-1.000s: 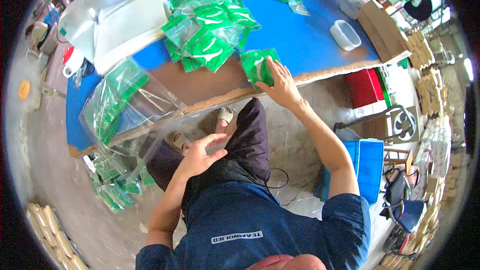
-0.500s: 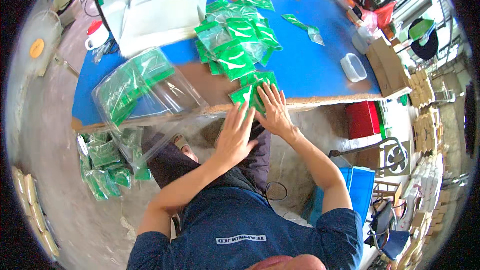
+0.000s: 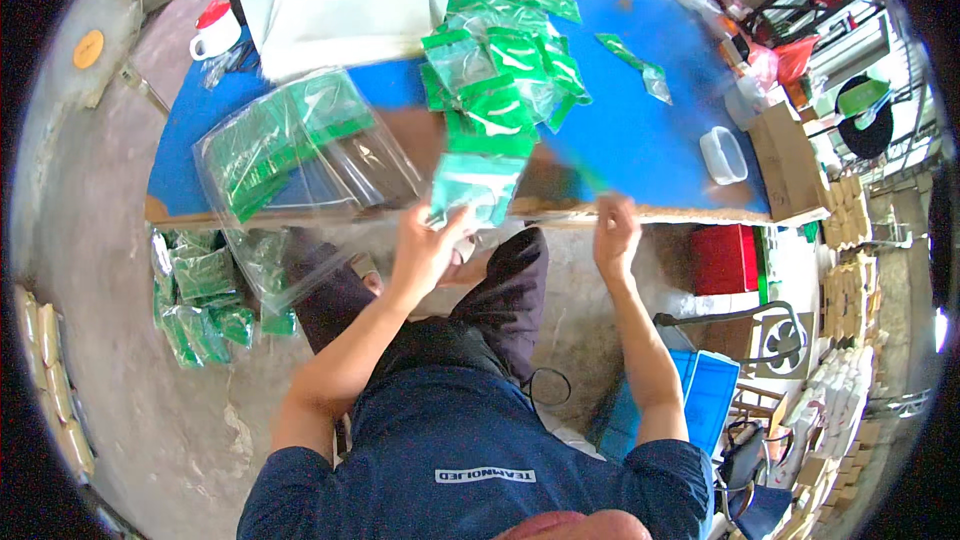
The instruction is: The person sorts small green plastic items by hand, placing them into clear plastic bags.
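Observation:
My left hand (image 3: 428, 252) is closed on the lower edge of a flat green-and-clear plastic packet (image 3: 480, 180), held over the table's front edge, thumb on top. Farther right, my right hand (image 3: 616, 235) is raised at the same edge with its fingers pinched together. A thin, blurred green strip (image 3: 588, 172) trails from its fingertips up and to the left. Just beyond the held packet lies a heap of green packets (image 3: 515, 55) on the blue table (image 3: 640, 140). To the left, a big clear plastic bag (image 3: 350, 155) with green packets inside hangs partly over the edge.
A white tray (image 3: 350, 35) stands at the back left beside a white jug with a red lid (image 3: 215, 32). At right are a small clear tub (image 3: 723, 155) and a cardboard box (image 3: 788, 160). Bagged packets (image 3: 205, 285) lie on the floor at lower left.
Both hands lay flat on a packet at the table edge. Now they are apart: the left has lifted a packet, the right has swung rightward, trailing the green strip.

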### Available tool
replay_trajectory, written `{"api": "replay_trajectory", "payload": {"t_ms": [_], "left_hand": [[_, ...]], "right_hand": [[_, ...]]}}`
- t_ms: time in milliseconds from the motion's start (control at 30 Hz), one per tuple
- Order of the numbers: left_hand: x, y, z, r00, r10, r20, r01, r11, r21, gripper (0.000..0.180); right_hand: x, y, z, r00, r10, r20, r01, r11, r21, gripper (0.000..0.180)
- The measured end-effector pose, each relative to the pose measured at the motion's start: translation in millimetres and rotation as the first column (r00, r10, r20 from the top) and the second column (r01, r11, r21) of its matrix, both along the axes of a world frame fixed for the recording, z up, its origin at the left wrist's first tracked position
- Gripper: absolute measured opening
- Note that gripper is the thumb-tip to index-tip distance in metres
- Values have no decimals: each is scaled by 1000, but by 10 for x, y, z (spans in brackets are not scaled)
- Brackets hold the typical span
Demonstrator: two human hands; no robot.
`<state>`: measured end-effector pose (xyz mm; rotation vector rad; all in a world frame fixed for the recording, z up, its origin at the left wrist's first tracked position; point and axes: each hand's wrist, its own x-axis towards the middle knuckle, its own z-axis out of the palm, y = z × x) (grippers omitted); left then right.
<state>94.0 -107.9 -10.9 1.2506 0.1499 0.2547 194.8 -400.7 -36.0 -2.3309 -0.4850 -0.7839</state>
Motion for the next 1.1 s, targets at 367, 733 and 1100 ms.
{"api": "replay_trajectory", "payload": {"t_ms": [367, 733, 1100], "left_hand": [[-392, 21, -63, 967, -65, -247, -76, 848, -524, 32], [-681, 19, -170, 942, -280, -183, 70, 700, -711, 31], [-534, 864, 935, 917, 395, 60, -399, 910, 114, 50]], "right_hand": [[105, 1556, 669, 868, 384, -314, -382, 922, 70, 40], [-573, 1114, 444, 767, 320, -556, -11, 873, 487, 21], [1382, 1519, 649, 971, 189, -145, -160, 969, 189, 69]]}}
